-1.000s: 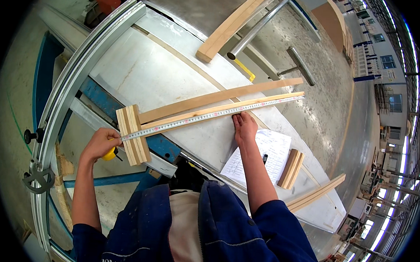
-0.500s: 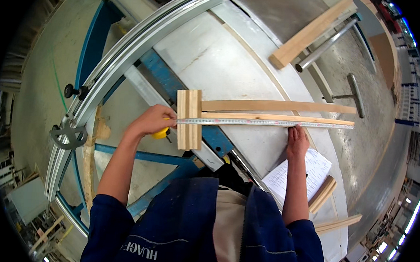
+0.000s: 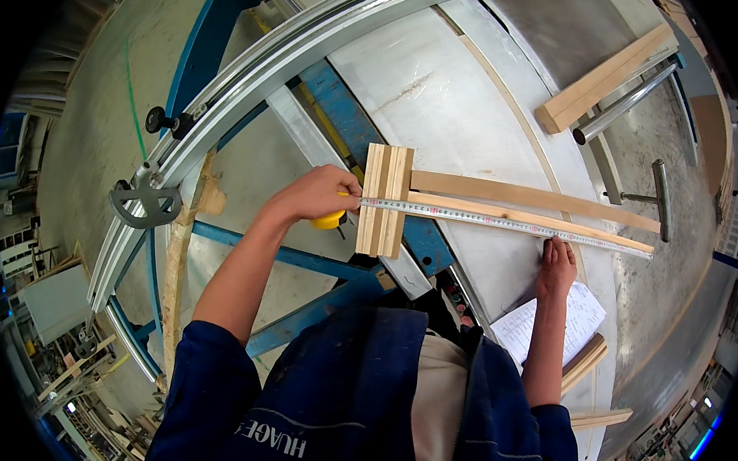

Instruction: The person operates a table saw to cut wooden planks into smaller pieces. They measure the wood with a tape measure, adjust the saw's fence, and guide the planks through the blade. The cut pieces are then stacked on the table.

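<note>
A tape measure's white blade (image 3: 461, 216) stretches left to right across a short stack of pale wood strips (image 3: 385, 202) and along a long narrow wood strip (image 3: 512, 214). Beside the stack's left edge, my left hand (image 3: 319, 196) is closed on the tape measure, with its yellow case (image 3: 329, 221) showing under the fingers. Toward the blade's right end, my right hand (image 3: 557, 270) pinches its near edge with curled fingers. A second long strip (image 3: 537, 199) lies just beyond the first, its left end against the stack.
Beneath is a pale metal machine table (image 3: 410, 91) with an aluminium rail (image 3: 260, 74) at left. Written paper (image 3: 586, 317) lies by my right forearm, near short wood pieces (image 3: 586, 363). A thick wood beam (image 3: 606, 80) and metal bar (image 3: 626, 102) stand at far right.
The whole view has shifted, so the table and wood appear farther right and slightly turned. Both hands keep their places on the tape measure.
</note>
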`<state>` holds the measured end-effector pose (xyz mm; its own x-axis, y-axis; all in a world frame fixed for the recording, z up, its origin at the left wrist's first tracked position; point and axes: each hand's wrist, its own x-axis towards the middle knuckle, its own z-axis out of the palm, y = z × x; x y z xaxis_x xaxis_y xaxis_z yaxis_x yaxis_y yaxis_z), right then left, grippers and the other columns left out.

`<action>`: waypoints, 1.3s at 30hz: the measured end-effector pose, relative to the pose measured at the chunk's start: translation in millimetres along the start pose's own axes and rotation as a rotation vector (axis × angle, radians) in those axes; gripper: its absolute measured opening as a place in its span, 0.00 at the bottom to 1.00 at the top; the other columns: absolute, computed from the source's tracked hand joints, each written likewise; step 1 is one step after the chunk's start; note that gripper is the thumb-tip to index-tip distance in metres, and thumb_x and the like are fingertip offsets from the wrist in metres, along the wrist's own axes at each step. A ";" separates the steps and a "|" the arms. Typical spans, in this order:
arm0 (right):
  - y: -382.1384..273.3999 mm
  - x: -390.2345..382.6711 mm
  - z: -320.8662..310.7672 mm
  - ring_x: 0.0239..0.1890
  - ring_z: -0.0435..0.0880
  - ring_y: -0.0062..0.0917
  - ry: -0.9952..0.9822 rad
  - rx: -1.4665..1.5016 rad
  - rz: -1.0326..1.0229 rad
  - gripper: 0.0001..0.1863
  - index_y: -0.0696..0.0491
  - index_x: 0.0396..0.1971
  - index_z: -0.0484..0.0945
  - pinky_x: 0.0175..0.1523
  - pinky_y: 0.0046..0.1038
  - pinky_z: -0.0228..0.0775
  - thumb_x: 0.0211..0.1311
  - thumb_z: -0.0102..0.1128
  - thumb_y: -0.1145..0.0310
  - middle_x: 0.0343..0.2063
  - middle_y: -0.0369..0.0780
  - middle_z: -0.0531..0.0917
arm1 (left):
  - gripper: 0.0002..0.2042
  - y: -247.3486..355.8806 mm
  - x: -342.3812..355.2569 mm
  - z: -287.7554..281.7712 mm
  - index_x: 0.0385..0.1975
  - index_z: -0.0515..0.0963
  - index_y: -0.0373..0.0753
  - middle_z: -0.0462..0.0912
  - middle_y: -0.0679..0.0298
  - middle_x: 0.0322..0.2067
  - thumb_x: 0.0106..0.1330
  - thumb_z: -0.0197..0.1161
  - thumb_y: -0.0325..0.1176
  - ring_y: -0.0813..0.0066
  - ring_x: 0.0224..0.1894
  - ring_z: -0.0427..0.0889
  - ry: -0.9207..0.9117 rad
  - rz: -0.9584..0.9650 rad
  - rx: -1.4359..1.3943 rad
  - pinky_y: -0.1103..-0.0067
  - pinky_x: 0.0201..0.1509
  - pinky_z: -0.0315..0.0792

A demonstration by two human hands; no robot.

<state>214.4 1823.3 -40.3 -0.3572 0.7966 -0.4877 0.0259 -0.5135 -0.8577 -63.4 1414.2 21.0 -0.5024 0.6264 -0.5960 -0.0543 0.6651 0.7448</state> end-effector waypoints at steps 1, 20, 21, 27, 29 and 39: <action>0.0 0.3 -0.5 0.35 0.84 0.19 0.002 0.000 0.000 0.06 0.57 0.35 0.78 0.44 0.17 0.80 0.61 0.67 0.78 0.34 0.36 0.83 | 0.11 -0.9 0.6 -0.2 0.32 0.84 0.31 0.88 0.57 0.30 0.56 0.67 0.33 0.68 0.35 0.88 -0.007 0.004 -0.012 0.75 0.41 0.77; 0.4 4.9 -2.4 0.38 0.82 0.16 -0.004 -0.031 0.000 0.05 0.58 0.40 0.79 0.43 0.13 0.78 0.65 0.63 0.78 0.36 0.36 0.83 | 0.11 -5.4 1.6 1.1 0.32 0.84 0.32 0.87 0.56 0.30 0.53 0.67 0.32 0.67 0.33 0.86 0.005 0.005 -0.008 0.75 0.41 0.76; 0.3 5.8 -5.0 0.38 0.83 0.16 -0.012 -0.035 0.001 0.05 0.58 0.40 0.79 0.43 0.13 0.78 0.65 0.63 0.78 0.36 0.36 0.83 | 0.11 -4.0 1.1 0.9 0.32 0.84 0.32 0.87 0.56 0.29 0.53 0.67 0.32 0.67 0.33 0.86 0.005 0.000 0.001 0.75 0.41 0.76; 2.1 9.0 -9.8 0.39 0.84 0.18 -0.021 -0.010 -0.002 0.05 0.58 0.40 0.79 0.47 0.15 0.80 0.65 0.63 0.78 0.37 0.36 0.84 | 0.11 -4.8 1.7 0.9 0.32 0.85 0.32 0.87 0.56 0.29 0.53 0.67 0.33 0.67 0.34 0.86 0.007 0.012 0.005 0.75 0.40 0.76; 1.8 8.8 -8.9 0.40 0.84 0.19 -0.012 -0.005 0.001 0.05 0.58 0.40 0.78 0.48 0.16 0.81 0.66 0.63 0.78 0.37 0.36 0.84 | 0.11 -6.7 2.4 1.1 0.32 0.85 0.32 0.87 0.56 0.29 0.53 0.67 0.34 0.66 0.34 0.86 0.010 0.019 0.001 0.74 0.40 0.76; 3.1 5.7 -6.3 0.41 0.84 0.20 0.002 -0.009 -0.006 0.05 0.58 0.39 0.78 0.50 0.19 0.81 0.66 0.63 0.77 0.38 0.37 0.83 | 0.12 -8.1 2.9 0.9 0.32 0.85 0.34 0.87 0.56 0.30 0.52 0.68 0.35 0.64 0.34 0.86 0.016 0.013 0.046 0.74 0.41 0.76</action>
<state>218.3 1828.3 -46.8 -0.3560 0.7999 -0.4831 0.0323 -0.5062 -0.8618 -63.6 1411.0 12.9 -0.5167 0.6290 -0.5809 -0.0078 0.6750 0.7378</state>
